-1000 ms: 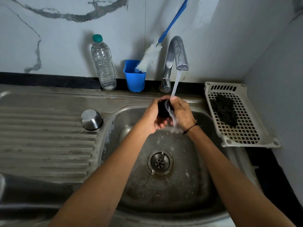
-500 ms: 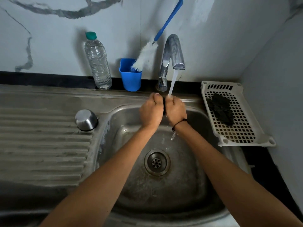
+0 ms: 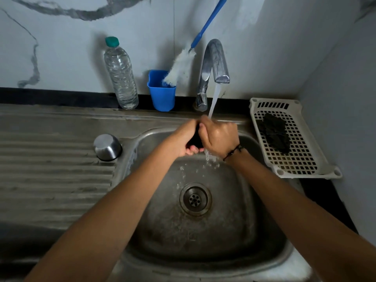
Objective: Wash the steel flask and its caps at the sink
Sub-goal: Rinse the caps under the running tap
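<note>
Left hand: the left hand (image 3: pixel 184 139) curls its fingers round a small black cap (image 3: pixel 195 139), fingertips showing beneath it
Right hand: the right hand (image 3: pixel 220 138) wraps the same black cap from the other side, knuckles up, a dark band on its wrist
Black cap: clasped between the two hands, mostly hidden, only a dark sliver showing
Water: a stream (image 3: pixel 214 100) falls from the tap (image 3: pixel 213 64) just behind the hands onto the right hand and drips off below it
Sink: the basin (image 3: pixel 234 231) lies under the hands, its drain (image 3: pixel 195 199) below them towards the person
Steel cap: a steel cap (image 3: pixel 107 147) stands mouth-down on the draining board, well left of the left hand
Behind the hands: a blue cup (image 3: pixel 161 94) holding a bottle brush (image 3: pixel 181 68), and a plastic water bottle (image 3: pixel 120 75) further left
Right of the hands: a white rack (image 3: pixel 295 159) with a dark scrubber (image 3: pixel 274 132) on it
</note>
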Demonstrator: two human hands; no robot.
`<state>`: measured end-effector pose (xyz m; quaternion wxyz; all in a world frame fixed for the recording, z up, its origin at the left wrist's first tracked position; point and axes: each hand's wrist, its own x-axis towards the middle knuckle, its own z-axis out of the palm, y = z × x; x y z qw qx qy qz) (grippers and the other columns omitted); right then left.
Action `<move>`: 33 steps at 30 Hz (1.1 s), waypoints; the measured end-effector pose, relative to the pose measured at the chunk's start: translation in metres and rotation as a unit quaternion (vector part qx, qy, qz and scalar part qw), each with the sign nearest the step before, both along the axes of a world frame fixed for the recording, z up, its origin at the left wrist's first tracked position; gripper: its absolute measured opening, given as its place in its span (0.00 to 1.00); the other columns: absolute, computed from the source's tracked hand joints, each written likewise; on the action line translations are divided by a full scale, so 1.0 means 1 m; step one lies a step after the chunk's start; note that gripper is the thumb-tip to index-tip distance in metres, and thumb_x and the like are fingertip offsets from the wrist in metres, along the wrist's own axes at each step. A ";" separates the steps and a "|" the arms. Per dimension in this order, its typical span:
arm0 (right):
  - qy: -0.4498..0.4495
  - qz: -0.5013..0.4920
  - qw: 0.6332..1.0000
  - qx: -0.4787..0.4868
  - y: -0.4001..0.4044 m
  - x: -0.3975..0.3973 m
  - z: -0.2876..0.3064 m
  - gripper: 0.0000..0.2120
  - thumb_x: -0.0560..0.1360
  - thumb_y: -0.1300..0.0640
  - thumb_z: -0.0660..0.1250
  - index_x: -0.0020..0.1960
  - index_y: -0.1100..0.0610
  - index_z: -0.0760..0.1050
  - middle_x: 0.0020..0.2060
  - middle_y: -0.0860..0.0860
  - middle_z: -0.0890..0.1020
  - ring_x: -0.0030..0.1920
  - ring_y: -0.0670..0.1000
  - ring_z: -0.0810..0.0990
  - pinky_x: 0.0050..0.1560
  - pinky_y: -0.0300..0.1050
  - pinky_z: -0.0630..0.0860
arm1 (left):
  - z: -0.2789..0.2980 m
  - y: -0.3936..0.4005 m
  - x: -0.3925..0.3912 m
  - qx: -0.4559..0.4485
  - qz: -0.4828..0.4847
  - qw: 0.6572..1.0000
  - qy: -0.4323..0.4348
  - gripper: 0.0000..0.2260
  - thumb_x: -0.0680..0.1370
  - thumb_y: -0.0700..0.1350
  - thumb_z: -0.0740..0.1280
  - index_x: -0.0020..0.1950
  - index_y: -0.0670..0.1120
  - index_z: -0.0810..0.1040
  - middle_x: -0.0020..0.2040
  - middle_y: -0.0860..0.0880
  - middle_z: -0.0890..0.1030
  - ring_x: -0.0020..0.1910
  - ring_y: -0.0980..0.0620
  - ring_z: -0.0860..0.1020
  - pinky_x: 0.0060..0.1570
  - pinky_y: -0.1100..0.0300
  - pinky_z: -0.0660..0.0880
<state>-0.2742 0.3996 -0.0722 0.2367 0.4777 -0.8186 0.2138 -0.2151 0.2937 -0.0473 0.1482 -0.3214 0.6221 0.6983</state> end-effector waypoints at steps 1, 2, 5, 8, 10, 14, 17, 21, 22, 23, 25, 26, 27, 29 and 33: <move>-0.074 -0.051 0.996 0.004 -0.005 0.003 0.004 0.20 0.78 0.51 0.48 0.46 0.61 0.76 0.28 0.54 0.75 0.26 0.55 0.74 0.31 0.40 0.62 | -0.002 0.005 -0.003 -0.008 0.051 0.998 0.021 0.19 0.82 0.52 0.52 0.41 0.41 0.72 0.27 0.46 0.73 0.19 0.54 0.67 0.14 0.67 0.57; -0.163 -0.110 0.980 0.020 -0.010 0.008 0.009 0.20 0.79 0.51 0.48 0.49 0.61 0.75 0.31 0.54 0.75 0.31 0.54 0.73 0.34 0.42 0.64 | -0.004 0.009 -0.007 -0.019 0.097 0.994 0.042 0.15 0.81 0.48 0.53 0.43 0.41 0.72 0.28 0.46 0.72 0.21 0.53 0.69 0.15 0.67 0.59; -0.460 -0.193 0.866 -0.031 -0.021 0.008 0.008 0.15 0.80 0.51 0.53 0.48 0.57 0.75 0.37 0.53 0.75 0.37 0.51 0.74 0.39 0.45 0.70 | -0.022 0.013 -0.014 -0.234 0.121 0.960 0.097 0.17 0.82 0.46 0.53 0.37 0.43 0.73 0.32 0.45 0.74 0.31 0.48 0.75 0.27 0.60 0.71; -0.731 -0.190 0.642 -0.131 -0.019 0.005 0.006 0.19 0.80 0.51 0.53 0.33 0.55 0.68 0.23 0.50 0.71 0.19 0.46 0.66 0.20 0.35 0.62 | -0.045 0.011 -0.010 -0.563 0.055 0.786 0.250 0.23 0.82 0.48 0.49 0.37 0.40 0.77 0.30 0.44 0.77 0.29 0.46 0.76 0.33 0.56 0.73; -0.754 -0.188 0.620 -0.106 -0.014 0.003 0.005 0.21 0.79 0.51 0.51 0.29 0.55 0.66 0.20 0.50 0.68 0.18 0.47 0.63 0.19 0.33 0.57 | -0.052 0.014 -0.007 -0.578 0.054 0.746 0.325 0.22 0.82 0.48 0.50 0.36 0.40 0.76 0.28 0.45 0.75 0.25 0.47 0.74 0.28 0.58 0.71; -0.481 -0.167 0.861 -0.014 -0.009 -0.001 0.005 0.18 0.81 0.54 0.51 0.34 0.55 0.67 0.32 0.55 0.74 0.33 0.52 0.71 0.32 0.43 0.64 | -0.025 0.013 -0.005 -0.172 0.054 0.975 0.130 0.26 0.83 0.58 0.48 0.39 0.40 0.73 0.30 0.43 0.76 0.25 0.48 0.74 0.22 0.60 0.68; -0.175 -0.087 0.981 0.002 0.000 0.006 -0.006 0.18 0.80 0.51 0.51 0.40 0.58 0.74 0.28 0.53 0.75 0.29 0.53 0.73 0.31 0.39 0.62 | -0.009 -0.002 -0.004 0.005 -0.035 0.999 -0.010 0.34 0.81 0.63 0.45 0.41 0.36 0.75 0.30 0.39 0.77 0.23 0.49 0.73 0.19 0.64 0.67; -0.098 -0.047 0.994 -0.002 0.003 -0.001 -0.015 0.24 0.76 0.48 0.47 0.44 0.61 0.77 0.25 0.55 0.77 0.25 0.57 0.76 0.27 0.42 0.67 | -0.015 0.012 -0.008 -0.010 0.052 0.998 0.017 0.21 0.82 0.49 0.49 0.41 0.37 0.74 0.28 0.41 0.75 0.21 0.50 0.71 0.17 0.66 0.62; -0.153 -0.071 0.986 0.001 0.000 0.001 -0.013 0.26 0.76 0.46 0.44 0.45 0.61 0.76 0.28 0.56 0.77 0.28 0.57 0.76 0.30 0.45 0.69 | -0.019 0.016 -0.011 -0.033 0.099 0.994 0.032 0.17 0.82 0.46 0.51 0.43 0.38 0.74 0.31 0.40 0.75 0.23 0.49 0.73 0.17 0.66 0.64; -0.201 -0.110 0.973 0.007 -0.003 0.003 -0.010 0.26 0.77 0.45 0.44 0.46 0.61 0.75 0.32 0.57 0.78 0.33 0.58 0.76 0.34 0.47 0.70 | -0.022 0.019 -0.014 -0.050 0.144 0.988 0.040 0.15 0.81 0.45 0.53 0.44 0.39 0.74 0.35 0.39 0.77 0.27 0.48 0.75 0.20 0.64 0.68; -0.325 -0.201 0.924 0.019 -0.011 0.006 -0.010 0.21 0.79 0.48 0.48 0.50 0.60 0.76 0.43 0.58 0.80 0.44 0.59 0.78 0.43 0.50 0.72 | -0.029 0.021 -0.017 -0.178 0.165 0.968 0.063 0.15 0.82 0.44 0.54 0.40 0.42 0.74 0.41 0.40 0.78 0.38 0.45 0.78 0.33 0.55 0.77; -0.407 -0.232 0.883 0.009 -0.016 0.007 -0.010 0.18 0.79 0.50 0.51 0.52 0.59 0.76 0.47 0.59 0.80 0.49 0.59 0.78 0.47 0.50 0.73 | -0.031 0.022 -0.014 -0.284 0.139 0.946 0.076 0.17 0.82 0.44 0.53 0.39 0.41 0.75 0.40 0.41 0.78 0.40 0.44 0.78 0.39 0.53 0.76; -0.482 -0.248 0.840 -0.014 -0.020 0.009 -0.011 0.16 0.79 0.52 0.53 0.51 0.60 0.77 0.49 0.59 0.80 0.50 0.59 0.79 0.49 0.49 0.75 | -0.034 0.023 -0.012 -0.378 0.116 0.913 0.096 0.20 0.83 0.44 0.51 0.39 0.38 0.77 0.38 0.42 0.78 0.39 0.45 0.77 0.42 0.52 0.73; -0.620 -0.226 0.748 -0.073 -0.022 0.008 -0.011 0.14 0.78 0.55 0.55 0.44 0.60 0.76 0.39 0.59 0.80 0.36 0.53 0.81 0.34 0.42 0.76 | -0.044 0.025 -0.005 -0.500 0.100 0.841 0.182 0.24 0.83 0.44 0.50 0.37 0.37 0.78 0.32 0.41 0.78 0.32 0.45 0.76 0.37 0.54 0.72; -0.792 -0.187 0.577 -0.068 -0.008 0.008 0.004 0.19 0.77 0.55 0.52 0.28 0.54 0.63 0.19 0.49 0.68 0.15 0.45 0.60 0.18 0.31 0.54 | -0.062 0.016 -0.001 -0.589 0.079 0.726 0.347 0.19 0.80 0.43 0.52 0.37 0.38 0.77 0.28 0.43 0.77 0.25 0.46 0.75 0.28 0.63 0.65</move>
